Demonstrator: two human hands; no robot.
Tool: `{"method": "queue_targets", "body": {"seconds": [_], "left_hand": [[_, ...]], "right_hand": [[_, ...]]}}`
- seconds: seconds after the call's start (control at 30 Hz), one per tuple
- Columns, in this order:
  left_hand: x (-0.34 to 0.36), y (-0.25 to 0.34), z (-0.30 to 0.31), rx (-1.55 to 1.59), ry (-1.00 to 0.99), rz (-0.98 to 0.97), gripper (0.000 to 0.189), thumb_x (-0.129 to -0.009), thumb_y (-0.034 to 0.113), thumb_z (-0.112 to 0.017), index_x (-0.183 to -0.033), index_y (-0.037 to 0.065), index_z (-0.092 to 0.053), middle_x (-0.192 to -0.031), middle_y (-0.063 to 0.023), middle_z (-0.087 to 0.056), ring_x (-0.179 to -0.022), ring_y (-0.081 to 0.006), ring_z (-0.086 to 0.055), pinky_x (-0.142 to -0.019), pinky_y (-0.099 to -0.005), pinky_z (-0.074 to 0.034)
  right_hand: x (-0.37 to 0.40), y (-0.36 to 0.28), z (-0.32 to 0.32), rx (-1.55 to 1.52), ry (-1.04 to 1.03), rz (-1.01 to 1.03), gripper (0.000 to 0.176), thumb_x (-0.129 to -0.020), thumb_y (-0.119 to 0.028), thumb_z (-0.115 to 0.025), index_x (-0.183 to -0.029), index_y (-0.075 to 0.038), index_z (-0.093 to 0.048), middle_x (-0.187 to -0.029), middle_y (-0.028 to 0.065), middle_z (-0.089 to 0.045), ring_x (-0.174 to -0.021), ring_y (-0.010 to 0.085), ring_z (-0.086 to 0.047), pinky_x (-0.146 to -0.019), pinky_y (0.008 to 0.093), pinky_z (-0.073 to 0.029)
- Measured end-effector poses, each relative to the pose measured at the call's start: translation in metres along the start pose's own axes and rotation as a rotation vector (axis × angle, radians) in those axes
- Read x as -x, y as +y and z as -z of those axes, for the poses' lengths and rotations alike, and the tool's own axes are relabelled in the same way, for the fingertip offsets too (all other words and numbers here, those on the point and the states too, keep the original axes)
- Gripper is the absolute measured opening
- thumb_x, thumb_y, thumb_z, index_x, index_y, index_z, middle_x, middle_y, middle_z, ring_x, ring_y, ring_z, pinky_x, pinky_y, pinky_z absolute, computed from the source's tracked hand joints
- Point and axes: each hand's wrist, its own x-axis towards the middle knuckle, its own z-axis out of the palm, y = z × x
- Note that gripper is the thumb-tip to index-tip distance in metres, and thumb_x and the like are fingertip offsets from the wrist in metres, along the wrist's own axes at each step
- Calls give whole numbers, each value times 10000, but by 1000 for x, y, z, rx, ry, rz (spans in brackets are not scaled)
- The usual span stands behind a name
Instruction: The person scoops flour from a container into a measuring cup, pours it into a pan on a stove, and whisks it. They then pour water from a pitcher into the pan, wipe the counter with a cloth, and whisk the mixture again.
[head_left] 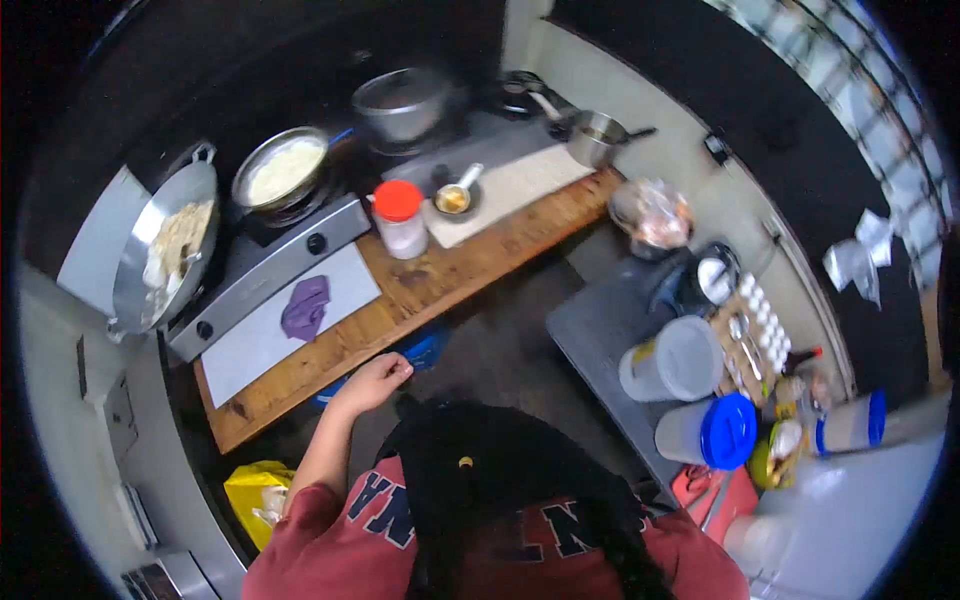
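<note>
My left hand [378,384] hangs just off the front edge of the wooden counter [440,277], fingers loosely curled together, with nothing visible in them. My right hand is out of sight. Nearest on the counter are a crumpled purple cloth [306,307] on a white sheet [345,277] and a jar with a red lid [400,215] holding something white. Beside the jar is a small bowl with a white-handled strainer or spoon [456,196]. Behind them, a pan of pale food [286,172] sits on the stove [290,262].
A large wok of pale food [180,235] stands at the stove's left. At the back are a pot [402,105] and a saucepan [596,138]. The dark table [590,315] at right holds a clear container [672,360], a blue-lidded tub [706,431] and eggs [764,325]. A yellow bag [256,497] is low at left.
</note>
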Motion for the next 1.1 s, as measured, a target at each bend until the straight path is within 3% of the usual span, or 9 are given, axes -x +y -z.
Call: {"method": "queue_targets", "body": {"seconds": [0.17, 0.27, 0.33, 0.37, 0.47, 0.6, 0.77, 0.9, 1.1], "left_hand": [[11, -46, 53, -83, 47, 64, 299, -925, 320, -594, -950, 23, -601, -843, -101, -624, -794, -227, -596, -718, -359, -465], [12, -64, 71, -97, 15, 70, 296, -917, 311, -610, -963, 19, -606, -873, -129, -627, -812, -254, -607, -726, -374, -469], [8, -67, 85, -153, -37, 27, 293, -913, 304, -619, -971, 17, -609, -887, -143, -626, -820, -266, -611, -731, -381, -471], [7, -64, 91, -128, -33, 6, 294, -911, 299, -625, -980, 14, -609, -895, -151, -623, -816, -270, -609, -730, -384, -470], [-16, -95, 96, -129, -131, -18, 290, -909, 285, -634, -990, 8, -607, -899, -159, -617, -813, -273, -604, -728, -386, -469], [-42, -102, 103, -134, -237, -30, 289, -899, 271, -653, -1015, 13, -593, -890, -155, -615, -813, -277, -597, -728, -385, -464], [-72, -23, 83, -184, -336, -142, 397, -858, 251, -698, -1157, 39, -546, -1098, -179, -574, -1049, -322, -556, -891, -399, -439], [-124, 43, 25, -322, -352, -497, 716, -759, 229, -773, -1373, 92, -430, -1523, -214, -251, -1417, -383, -243, -1142, -443, -246], [-216, 172, -126, -279, -459, -712, 1034, -636, 357, -861, -1476, 116, -308, -1571, -211, -132, -1448, -392, -149, -1165, -467, -209]], "right_hand": [[36, -168, -54, 171, -1497, 541, 258, -774, -172, -599, -1017, -91, -634, -841, 90, -629, -726, 250, -582, -615, 421, -460], [44, -314, -107, 191, -1678, 1120, 255, -762, -151, -601, -1008, -89, -631, -786, 79, -629, -677, 222, -575, -585, 408, -456], [72, -397, -137, 67, -1684, 815, 338, -738, -66, -568, -1067, -90, -641, -813, 61, -645, -687, 196, -582, -594, 366, -471], [90, -442, -144, -12, -1669, 495, 440, -718, 11, -535, -1130, -90, -652, -859, 45, -661, -713, 179, -592, -614, 328, -487], [140, -499, -158, -85, -1372, 888, 343, -830, -107, -597, -1167, -73, -649, -1107, 127, -688, -1008, 282, -651, -877, 381, -503], [156, -526, -83, -427, -1294, 987, 293, -859, -154, -583, -1135, -95, -661, -1080, 159, -675, -1021, 317, -638, -890, 396, -501], [108, -431, -55, -451, -810, 735, 234, -863, -168, -580, -1067, -106, -678, -1067, 158, -662, -996, 351, -616, -870, 425, -492], [53, -337, -19, -617, -33, -22, 328, -838, -98, -619, -1165, -102, -599, -803, 102, -597, -694, 230, -572, -684, 359, -486], [-66, -189, -12, -631, -19, -226, 744, -751, -93, -747, -1397, -1, -388, -1069, 106, -546, -842, 168, -556, -794, 318, -471]]}}
